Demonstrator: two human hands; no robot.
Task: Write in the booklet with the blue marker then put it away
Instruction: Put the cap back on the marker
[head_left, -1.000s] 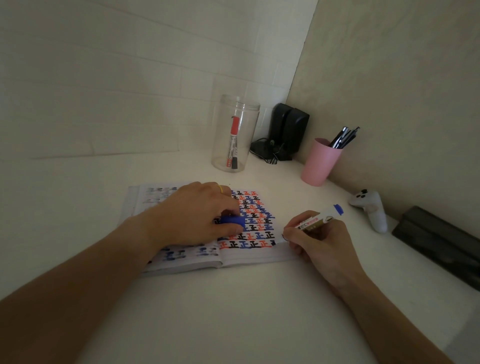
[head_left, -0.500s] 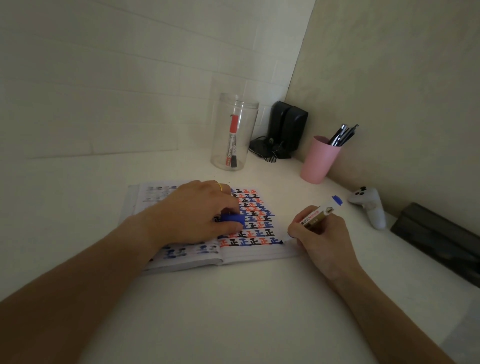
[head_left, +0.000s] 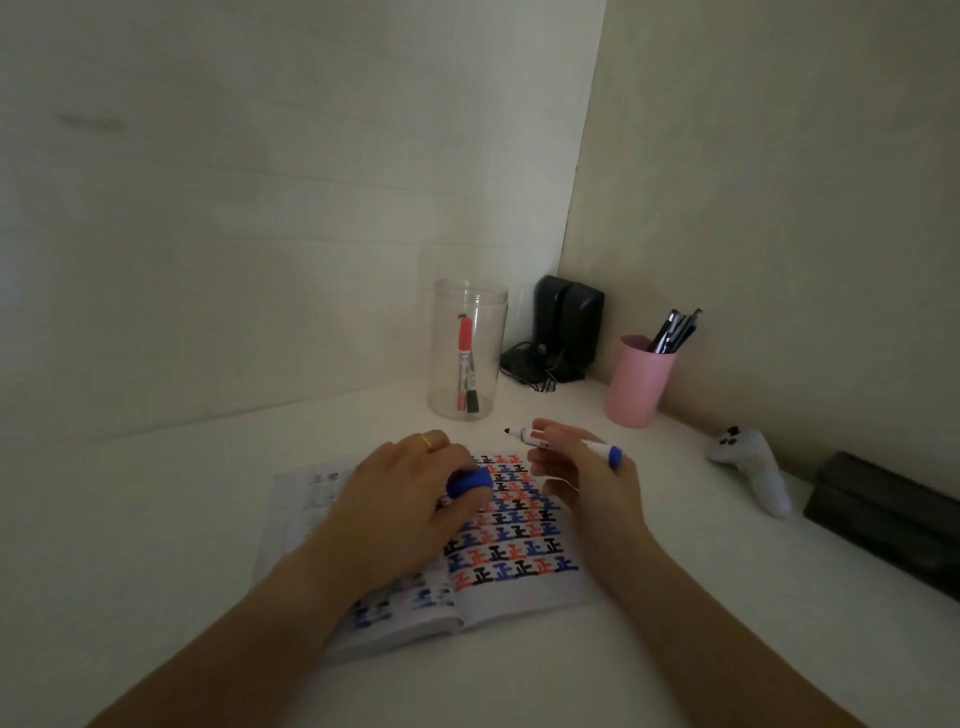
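Observation:
An open booklet (head_left: 519, 587) lies on the white desk, its right page filled with rows of blue, red and black characters. My left hand (head_left: 395, 499) rests on the booklet and pinches the blue marker cap (head_left: 470, 482). My right hand (head_left: 582, 478) is raised above the page's far edge and holds the uncapped blue marker (head_left: 561, 441) roughly level, its dark tip pointing left toward the cap and its blue end to the right. Cap and tip are a short way apart.
A clear jar (head_left: 467, 351) with a red marker (head_left: 464, 364) stands behind the booklet. Black speakers (head_left: 569, 322) sit in the corner. Right of them are a pink cup (head_left: 638, 382) of pens, a white controller (head_left: 753, 467) and a dark box (head_left: 883, 525).
My right hand lifted the marker off the page's lower right corner, moved it up and back, and turned its tip leftward. The view tilted upward. My left hand kept the cap.

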